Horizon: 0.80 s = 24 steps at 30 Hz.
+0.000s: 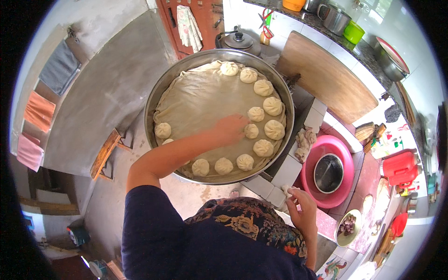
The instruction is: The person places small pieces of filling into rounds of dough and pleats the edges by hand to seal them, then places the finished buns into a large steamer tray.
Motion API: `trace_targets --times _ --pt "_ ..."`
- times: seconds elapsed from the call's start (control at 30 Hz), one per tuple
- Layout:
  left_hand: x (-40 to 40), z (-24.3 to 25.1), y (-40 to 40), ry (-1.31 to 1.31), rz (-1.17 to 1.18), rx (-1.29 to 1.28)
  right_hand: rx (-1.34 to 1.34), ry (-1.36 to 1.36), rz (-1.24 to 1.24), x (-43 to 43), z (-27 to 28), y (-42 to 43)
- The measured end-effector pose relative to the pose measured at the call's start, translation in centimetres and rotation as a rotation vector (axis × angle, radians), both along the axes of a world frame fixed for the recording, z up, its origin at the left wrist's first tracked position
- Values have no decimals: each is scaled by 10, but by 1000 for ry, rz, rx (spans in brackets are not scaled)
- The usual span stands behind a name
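Note:
A large round metal steamer (149, 115) is before me, lined with damp cloth (199, 94). Pleated buns stand around its edge, among them a bun (274, 130) at the right and a bun (163, 130) at the left. Two smaller buns sit farther in. My left hand (232, 129), blurred, reaches over the cloth, its fingertips beside the lower small bun (251, 131); whether they grip it is unclear. Outside the steamer at the lower right, my right hand (301, 210) pinches a pale piece (287, 191) that looks like dough. My left forearm hides part of the near-left rim.
A pink basin (344, 147) holding a dark-filled bowl (329, 173) stands right of the steamer. A crumpled cloth (305, 143) lies on the tiled ledge (287, 171). Behind are a kettle (239, 43) and a leaning wooden board (322, 73). A bowl of chopped food (347, 227) sits at right.

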<state>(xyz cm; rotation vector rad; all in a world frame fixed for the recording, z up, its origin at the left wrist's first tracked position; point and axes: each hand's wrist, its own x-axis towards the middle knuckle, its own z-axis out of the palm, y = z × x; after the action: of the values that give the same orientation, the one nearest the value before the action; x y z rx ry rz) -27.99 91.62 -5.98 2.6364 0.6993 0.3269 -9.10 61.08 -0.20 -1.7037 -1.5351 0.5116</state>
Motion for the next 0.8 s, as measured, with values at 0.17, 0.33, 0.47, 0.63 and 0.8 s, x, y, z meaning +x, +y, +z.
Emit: trace_targets --times 0.17,0.33,0.47,0.63,0.8 --pt "40 0 24 -54 245 -104 -6 -44 -143 3 4 -25" --pt "65 -3 39 116 182 -54 -20 18 -182 6 -3 -34" --pt "85 -25 40 101 173 -89 -11 -25 -234 10 -7 -40" --pt "29 14 67 129 289 -149 -6 23 -202 14 -16 -32" --pt "-152 44 122 362 328 25 6 51 -135 12 -19 -16"
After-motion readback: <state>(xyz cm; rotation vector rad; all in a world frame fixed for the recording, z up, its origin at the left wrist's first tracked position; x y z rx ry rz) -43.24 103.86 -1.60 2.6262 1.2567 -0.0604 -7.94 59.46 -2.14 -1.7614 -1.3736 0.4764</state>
